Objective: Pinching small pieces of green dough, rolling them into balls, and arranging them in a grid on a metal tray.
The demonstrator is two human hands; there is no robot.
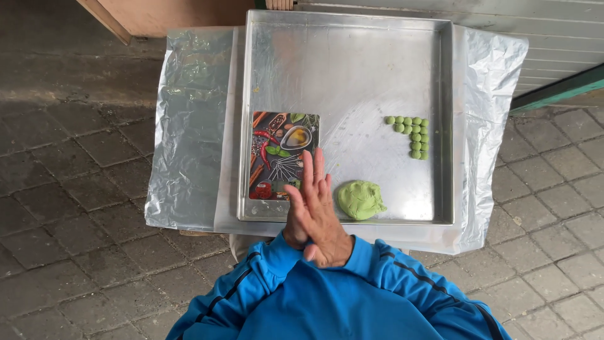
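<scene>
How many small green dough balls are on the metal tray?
11 small green dough balls, clustered in an L shape near the right wall of the shallow square metal tray: seven across the top two rows, four running down. None look hidden.

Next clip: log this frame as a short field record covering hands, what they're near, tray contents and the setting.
hands: right hand pressed palm to palm on top of the left hand, above the tray's near edge; whether anything lies between them is hidden
nearest things: green dough lump, printed cutting board
tray: metal tray, square, shallow
also in tray: small green balls in an L-shaped cluster at right
under tray: plastic sheet
clothing: blue sleeves
ground: paving stones
</scene>
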